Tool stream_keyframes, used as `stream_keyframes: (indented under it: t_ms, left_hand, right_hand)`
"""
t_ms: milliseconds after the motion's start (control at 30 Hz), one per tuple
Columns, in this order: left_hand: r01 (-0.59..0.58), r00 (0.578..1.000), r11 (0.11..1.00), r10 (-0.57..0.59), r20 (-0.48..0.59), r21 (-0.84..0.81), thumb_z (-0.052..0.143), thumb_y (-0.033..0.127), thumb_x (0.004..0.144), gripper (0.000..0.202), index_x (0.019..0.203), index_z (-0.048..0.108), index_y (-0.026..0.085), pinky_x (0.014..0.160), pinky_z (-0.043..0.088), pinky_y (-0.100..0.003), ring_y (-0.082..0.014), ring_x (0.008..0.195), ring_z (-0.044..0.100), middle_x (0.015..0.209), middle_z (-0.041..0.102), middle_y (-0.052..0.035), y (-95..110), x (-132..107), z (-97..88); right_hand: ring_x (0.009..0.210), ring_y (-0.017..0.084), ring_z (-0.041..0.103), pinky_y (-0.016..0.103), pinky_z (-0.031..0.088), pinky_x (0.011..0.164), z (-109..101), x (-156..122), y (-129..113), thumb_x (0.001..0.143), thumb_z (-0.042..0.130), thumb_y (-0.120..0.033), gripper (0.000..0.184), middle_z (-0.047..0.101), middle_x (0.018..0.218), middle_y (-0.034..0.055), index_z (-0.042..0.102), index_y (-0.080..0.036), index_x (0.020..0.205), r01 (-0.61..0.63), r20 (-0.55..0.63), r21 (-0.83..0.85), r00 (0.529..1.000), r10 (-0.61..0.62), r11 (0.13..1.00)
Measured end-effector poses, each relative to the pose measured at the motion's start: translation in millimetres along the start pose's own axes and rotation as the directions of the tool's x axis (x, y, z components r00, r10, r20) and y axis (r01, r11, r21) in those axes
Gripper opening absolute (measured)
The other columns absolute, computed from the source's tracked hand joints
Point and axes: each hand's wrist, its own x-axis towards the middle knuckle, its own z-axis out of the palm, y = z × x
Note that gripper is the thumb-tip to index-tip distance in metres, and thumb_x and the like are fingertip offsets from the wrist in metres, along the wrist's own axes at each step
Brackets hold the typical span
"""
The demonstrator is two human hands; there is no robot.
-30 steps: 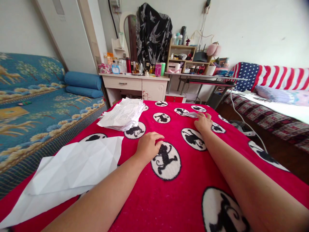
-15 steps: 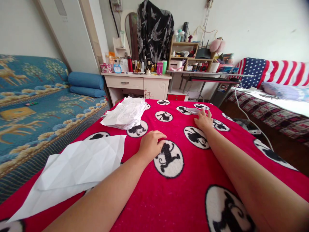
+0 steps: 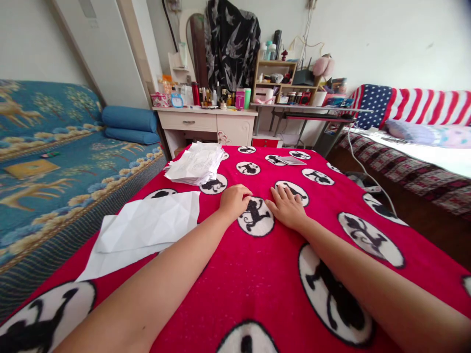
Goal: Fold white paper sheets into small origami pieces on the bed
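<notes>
- Red cloth [image 3: 239, 274] with round white patches of black monkey figures, spread over the table and lying under both hands and all the papers.
- Blue sofa [image 3: 83, 159] along the left side, patterned with trees and deer; two blue bolsters [image 3: 128, 120] are stacked at its far end.
- Bed [image 3: 415, 184] at the right, with a flag-patterned cover [image 3: 375, 105] along the wall behind it.
- White dresser [image 3: 187, 121] beyond the far edge of the red cloth, crowded on top with bottles and boxes; a dark bird-print fabric [image 3: 233, 49] hangs above it, partly over a mirror.
- Creased white sheets [image 3: 150, 220], overlapping, on the red cloth to the left of the left forearm.
- Paper stack [image 3: 196, 164], ragged at the edges, farther off, beyond the creased sheets and near the left hand.
- Right hand [image 3: 287, 206], palm down on the cloth, fingers spread, partly over a monkey patch.
- Left hand [image 3: 234, 201], just beside another patch, fingers bent close together; whether they pinch anything cannot be told.
- Small folded paper [image 3: 292, 161], lying near the far edge, beyond the right hand and apart from it.
</notes>
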Motion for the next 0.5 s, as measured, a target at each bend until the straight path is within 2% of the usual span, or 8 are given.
stream_keyframes:
  t_ms: [133, 233, 267, 333, 433, 500]
  left_hand:
    - [-0.034, 0.995, 0.999, 0.033, 0.095, 0.008, 0.062, 0.018, 0.077, 0.024, 0.097, 0.074, 0.021, 0.091, 0.048, -0.031, -0.0196, 0.098, 0.065, 0.102, 0.073, -0.0054, 8.5, -3.3, -14.7]
    - [-0.07, 0.975, 0.997, 0.074, 0.209, -0.026, 0.069, 0.023, 0.071, 0.027, 0.097, 0.075, 0.024, 0.082, 0.051, -0.026, -0.0179, 0.086, 0.068, 0.093, 0.075, -0.0017, 2.0, -9.7, -42.6]
    - [-0.038, 0.972, 0.999, 0.045, 0.231, -0.035, 0.068, 0.025, 0.072, 0.028, 0.099, 0.074, 0.023, 0.079, 0.052, -0.026, -0.0182, 0.082, 0.068, 0.091, 0.075, -0.0022, -4.6, -12.7, -55.2]
    - [0.034, 0.98, 0.999, -0.035, 0.194, 0.006, 0.066, 0.025, 0.073, 0.03, 0.101, 0.074, 0.022, 0.078, 0.052, -0.027, -0.019, 0.081, 0.068, 0.092, 0.075, -0.0035, -24.3, -19.7, -83.6]
    - [0.152, 0.974, 0.985, -0.163, 0.156, 0.083, 0.062, 0.019, 0.072, 0.035, 0.105, 0.072, 0.021, 0.084, 0.05, -0.028, -0.0202, 0.091, 0.068, 0.104, 0.073, -0.0047, -63.5, -31.4, -125.1]
    - [0.213, 0.943, 0.968, -0.24, 0.231, 0.135, 0.069, 0.024, 0.065, 0.044, 0.11, 0.07, 0.021, 0.087, 0.049, -0.03, -0.0226, 0.096, 0.067, 0.107, 0.072, -0.005, -88.2, -39.3, -145.2]
  right_hand:
    - [0.139, 0.033, 0.028, 0.053, 0.028, 0.106, -5.9, -29.2, -25.0, 0.095, 0.025, -0.051, 0.06, 0.033, 0.152, 0.0127, 0.037, -0.019, 0.145, 0.086, -0.064, -0.028, 0.994, -0.088, 0.996]
    - [0.138, 0.033, 0.031, 0.052, 0.031, 0.104, -8.4, -32.7, -27.3, 0.095, 0.026, -0.05, 0.058, 0.036, 0.15, 0.0121, 0.04, -0.02, 0.143, 0.093, -0.081, -0.018, 0.992, -0.094, 0.995]
    - [0.137, 0.033, 0.031, 0.052, 0.032, 0.104, -9.0, -32.3, -26.9, 0.095, 0.026, -0.05, 0.058, 0.036, 0.15, 0.012, 0.04, -0.02, 0.143, 0.091, -0.083, -0.014, 0.992, -0.092, 0.996]
    - [0.137, 0.033, 0.032, 0.052, 0.032, 0.103, -9.8, -31.2, -26.2, 0.095, 0.027, -0.05, 0.058, 0.037, 0.15, 0.012, 0.041, -0.02, 0.142, 0.091, -0.092, -0.008, 0.992, -0.091, 0.996]
    - [0.136, 0.033, 0.033, 0.052, 0.033, 0.103, -10.1, -30.1, -26.5, 0.094, 0.027, -0.05, 0.057, 0.039, 0.149, 0.0119, 0.042, -0.02, 0.141, 0.091, -0.103, 0.0, 0.991, -0.09, 0.996]
    - [0.136, 0.033, 0.033, 0.052, 0.032, 0.103, -10.3, -29.9, -27.0, 0.094, 0.027, -0.051, 0.057, 0.039, 0.148, 0.0118, 0.042, -0.02, 0.141, 0.085, -0.098, 0.009, 0.992, -0.083, 0.996]
